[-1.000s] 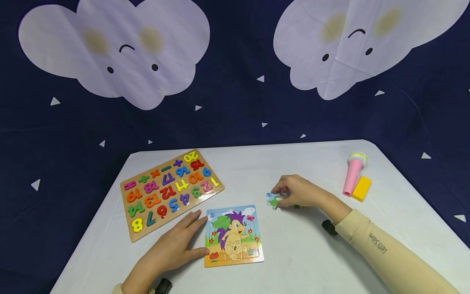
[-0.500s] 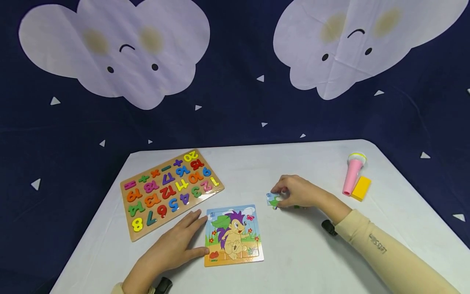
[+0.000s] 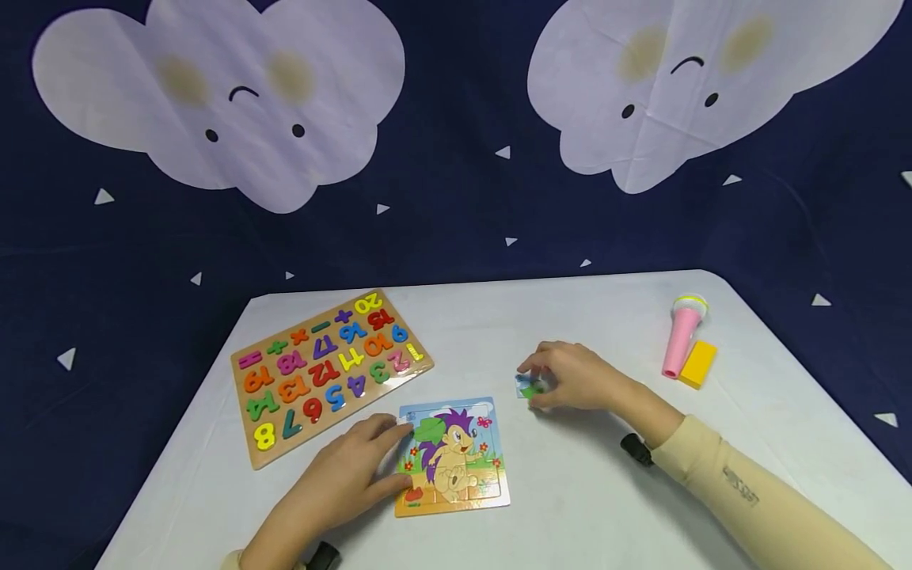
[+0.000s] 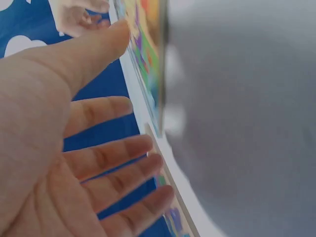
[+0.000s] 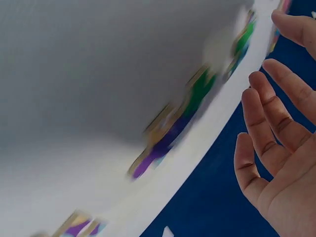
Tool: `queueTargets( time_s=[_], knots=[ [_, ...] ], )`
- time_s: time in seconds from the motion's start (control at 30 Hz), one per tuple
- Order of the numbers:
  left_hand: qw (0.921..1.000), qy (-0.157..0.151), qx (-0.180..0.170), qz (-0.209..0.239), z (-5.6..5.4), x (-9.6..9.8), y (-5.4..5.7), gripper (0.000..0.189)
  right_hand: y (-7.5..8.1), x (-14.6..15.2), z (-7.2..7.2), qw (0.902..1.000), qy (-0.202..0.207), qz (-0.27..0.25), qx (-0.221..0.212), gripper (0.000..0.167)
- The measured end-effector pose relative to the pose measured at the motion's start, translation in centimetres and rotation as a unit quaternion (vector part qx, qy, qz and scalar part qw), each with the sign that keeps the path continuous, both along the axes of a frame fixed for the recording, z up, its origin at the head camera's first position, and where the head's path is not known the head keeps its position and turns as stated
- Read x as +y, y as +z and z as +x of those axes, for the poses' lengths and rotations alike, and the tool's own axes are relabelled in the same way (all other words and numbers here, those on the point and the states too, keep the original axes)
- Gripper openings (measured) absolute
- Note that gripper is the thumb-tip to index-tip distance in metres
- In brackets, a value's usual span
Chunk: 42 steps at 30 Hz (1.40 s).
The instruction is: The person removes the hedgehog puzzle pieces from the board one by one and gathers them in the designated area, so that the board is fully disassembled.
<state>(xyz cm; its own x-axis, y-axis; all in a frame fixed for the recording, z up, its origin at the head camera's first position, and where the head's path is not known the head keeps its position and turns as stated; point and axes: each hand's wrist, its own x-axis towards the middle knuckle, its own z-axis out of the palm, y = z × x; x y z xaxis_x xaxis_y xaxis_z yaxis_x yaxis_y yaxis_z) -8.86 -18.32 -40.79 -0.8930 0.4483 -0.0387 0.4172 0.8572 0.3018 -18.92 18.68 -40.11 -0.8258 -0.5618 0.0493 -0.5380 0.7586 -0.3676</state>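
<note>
A square jigsaw puzzle (image 3: 456,461) with a purple-spined hedgehog lies on the white table. My left hand (image 3: 349,471) is at its left side, thumb and forefinger reaching over the edge with fingers loosely spread. In the left wrist view the thumb tip meets the puzzle's outline; contact is unclear. My right hand (image 3: 573,376) hovers over a small blue-and-green puzzle piece (image 3: 526,390), its fingers apart. The right wrist view shows several loose pieces on the table, one green and purple piece (image 5: 173,121) among them, blurred, with the open right hand (image 5: 286,133) beside them and nothing in its grasp.
A wooden number board (image 3: 328,372) with coloured numerals lies behind the left hand. At the far right a pink toy microphone (image 3: 684,332) lies beside a yellow block (image 3: 698,364). Behind the white table (image 3: 570,491) hangs a dark blue cloth (image 3: 456,198) with clouds.
My left hand has shifted slightly right, its fingertips now farther over the puzzle's edge. The right hand has come up a little from the small piece, which stays put.
</note>
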Motion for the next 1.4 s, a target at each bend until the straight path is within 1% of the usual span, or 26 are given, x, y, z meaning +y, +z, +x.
queueTargets(
  time_s=[0.1,0.23,0.33,0.5,0.63,0.77,0.83,0.93,1.0,1.07,1.23,1.4],
  knots=[
    [0.9987,-0.038,0.034,-0.004,0.2,0.9,0.3,0.059,0.3,-1.0,0.7,0.9999,0.002,-0.002,-0.012,0.047],
    [0.9943,-0.083,0.067,-0.008,0.6,1.9,0.3,0.054,0.4,-2.4,1.7,0.9989,-0.004,-0.014,-0.045,0.048],
    [0.9913,-0.106,0.077,-0.007,0.9,2.5,0.1,0.053,0.4,-3.4,2.5,0.9976,-0.01,-0.026,-0.064,0.048],
    [0.9899,-0.129,0.059,-0.008,1.0,3.1,-0.3,0.053,0.4,-4.8,3.5,0.9969,0.002,-0.033,-0.072,0.048],
    [0.9894,-0.136,0.049,-0.013,1.0,3.2,-0.4,0.051,0.3,-5.6,4.1,0.9973,0.015,-0.024,-0.068,0.05],
    [0.9874,-0.144,0.062,-0.018,1.1,3.2,-0.5,0.047,0.0,-6.2,4.6,0.9976,0.016,-0.018,-0.064,0.05],
    [0.9868,-0.147,0.066,-0.019,1.2,3.2,-0.5,0.045,-0.1,-6.4,4.8,0.9972,0.016,-0.023,-0.069,0.049],
    [0.9881,-0.142,0.056,-0.022,1.3,3.2,-0.5,0.046,-0.3,-6.8,4.9,0.9965,0.019,-0.03,-0.076,0.047],
    [0.9895,-0.136,0.043,-0.023,1.3,3.2,-0.4,0.047,-0.6,-7.0,5.0,0.9963,0.021,-0.032,-0.077,0.046],
    [0.9903,-0.132,0.034,-0.023,1.3,3.2,-0.4,0.049,-0.7,-7.3,5.0,0.9969,0.023,-0.028,-0.07,0.045],
    [0.9907,-0.131,0.03,-0.021,1.3,3.2,-0.4,0.05,-0.8,-7.6,5.1,0.9978,0.026,-0.023,-0.056,0.046],
    [0.9905,-0.132,0.034,-0.019,1.4,3.3,-0.3,0.05,-0.8,-7.9,5.1,0.9976,0.023,-0.024,-0.061,0.045]
  ],
)
